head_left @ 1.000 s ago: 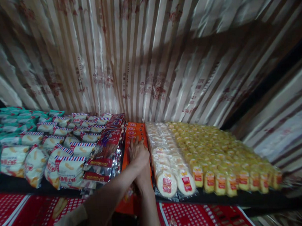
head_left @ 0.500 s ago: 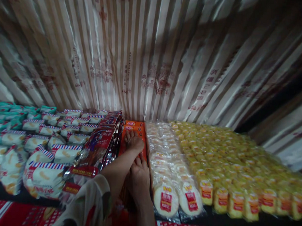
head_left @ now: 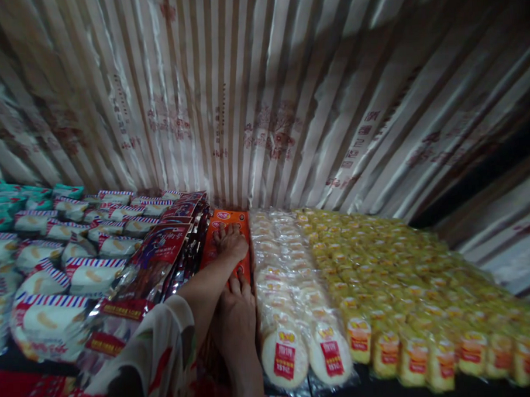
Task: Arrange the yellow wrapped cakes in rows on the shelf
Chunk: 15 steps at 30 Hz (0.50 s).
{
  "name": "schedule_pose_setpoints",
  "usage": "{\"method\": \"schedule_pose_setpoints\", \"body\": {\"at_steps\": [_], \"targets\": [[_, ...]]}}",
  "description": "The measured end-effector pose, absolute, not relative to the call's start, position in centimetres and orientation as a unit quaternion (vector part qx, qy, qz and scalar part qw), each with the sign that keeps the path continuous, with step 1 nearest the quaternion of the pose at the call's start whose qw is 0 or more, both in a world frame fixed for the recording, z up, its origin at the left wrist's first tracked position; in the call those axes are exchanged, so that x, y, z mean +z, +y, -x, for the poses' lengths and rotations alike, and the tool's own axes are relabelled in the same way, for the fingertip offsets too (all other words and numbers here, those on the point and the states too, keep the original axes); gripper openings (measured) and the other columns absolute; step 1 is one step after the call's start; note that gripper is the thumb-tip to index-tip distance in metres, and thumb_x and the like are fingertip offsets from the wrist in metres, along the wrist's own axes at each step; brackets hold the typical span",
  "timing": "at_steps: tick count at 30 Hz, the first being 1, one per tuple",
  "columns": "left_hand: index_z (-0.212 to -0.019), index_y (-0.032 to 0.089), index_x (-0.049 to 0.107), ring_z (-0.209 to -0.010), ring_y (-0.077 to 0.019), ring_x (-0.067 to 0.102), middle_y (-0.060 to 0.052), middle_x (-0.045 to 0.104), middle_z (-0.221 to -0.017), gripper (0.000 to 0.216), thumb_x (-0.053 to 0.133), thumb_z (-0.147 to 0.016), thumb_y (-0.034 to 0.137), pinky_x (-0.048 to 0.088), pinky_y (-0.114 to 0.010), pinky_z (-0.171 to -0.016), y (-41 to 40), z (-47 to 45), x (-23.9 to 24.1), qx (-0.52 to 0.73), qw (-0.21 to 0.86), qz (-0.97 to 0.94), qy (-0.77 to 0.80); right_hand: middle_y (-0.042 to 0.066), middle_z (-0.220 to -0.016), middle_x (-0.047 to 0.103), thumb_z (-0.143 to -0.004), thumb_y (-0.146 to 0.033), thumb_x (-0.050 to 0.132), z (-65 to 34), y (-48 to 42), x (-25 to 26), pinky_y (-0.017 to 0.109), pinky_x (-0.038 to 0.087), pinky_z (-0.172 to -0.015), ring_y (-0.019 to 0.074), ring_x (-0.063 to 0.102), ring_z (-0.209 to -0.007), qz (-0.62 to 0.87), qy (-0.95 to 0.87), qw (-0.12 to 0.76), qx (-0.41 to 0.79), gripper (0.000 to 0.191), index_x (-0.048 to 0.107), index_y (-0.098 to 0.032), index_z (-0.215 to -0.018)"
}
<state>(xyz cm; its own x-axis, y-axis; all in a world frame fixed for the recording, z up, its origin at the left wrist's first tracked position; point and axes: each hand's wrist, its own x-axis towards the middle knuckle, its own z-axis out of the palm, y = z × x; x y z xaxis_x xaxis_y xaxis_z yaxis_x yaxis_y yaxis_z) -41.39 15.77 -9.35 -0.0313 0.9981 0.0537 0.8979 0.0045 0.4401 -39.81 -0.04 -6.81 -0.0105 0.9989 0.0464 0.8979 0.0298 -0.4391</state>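
Note:
A row of orange packets (head_left: 242,220) lies between dark red snack bags and clear-wrapped round cakes. My left hand (head_left: 232,242) reaches in from the left and rests palm down on the orange packets, its fingers spread and pointing away from me. Just below it, my right hand (head_left: 236,310) lies on the nearer part of the same row, fingers stretched forward. Neither hand has anything lifted. My hands and left sleeve hide much of the near end of the orange row.
Left of my arms are dark red snack bags (head_left: 164,241), white bags with striped tops (head_left: 92,275) and green bags (head_left: 4,213). Wrapped round cakes (head_left: 284,353) and many yellow packaged cakes (head_left: 415,356) fill the right. Striped printed sheeting (head_left: 269,104) stands behind.
The view has shifted slightly, so the goods appear a little further left. Both hands stay on the orange packets, with the left hand's fingers now more spread.

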Motion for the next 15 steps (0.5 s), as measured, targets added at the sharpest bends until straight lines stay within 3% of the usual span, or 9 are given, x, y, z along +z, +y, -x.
{"method": "schedule_pose_setpoints", "body": {"at_steps": [5,15], "targets": [[-0.132,0.021,0.042,-0.135,-0.0294,0.018,-0.003,0.047,-0.135,0.049,0.03,-0.086,0.031,0.011,-0.051,-0.109,15.85,41.36,-9.6,0.184,0.133,-0.687,0.69,0.009,-0.133,0.048,-0.082,-0.015,0.043,39.91,0.09,-7.22,0.045,0.035,-0.096,0.0316,0.035,-0.126,0.682,-0.696,0.183,0.131,0.042,0.057,-0.022,-0.121],[-0.135,0.021,0.039,-0.137,-0.0282,0.011,-0.002,0.041,-0.14,0.051,0.029,-0.086,0.031,0.007,-0.052,-0.11,15.81,41.35,-9.58,0.161,0.138,-0.696,0.686,0.01,-0.13,0.05,-0.082,-0.022,0.047,39.96,0.15,-7.31,0.045,0.037,-0.092,0.0326,0.042,-0.118,0.685,-0.694,0.187,0.124,0.037,0.06,-0.023,-0.118]]}}
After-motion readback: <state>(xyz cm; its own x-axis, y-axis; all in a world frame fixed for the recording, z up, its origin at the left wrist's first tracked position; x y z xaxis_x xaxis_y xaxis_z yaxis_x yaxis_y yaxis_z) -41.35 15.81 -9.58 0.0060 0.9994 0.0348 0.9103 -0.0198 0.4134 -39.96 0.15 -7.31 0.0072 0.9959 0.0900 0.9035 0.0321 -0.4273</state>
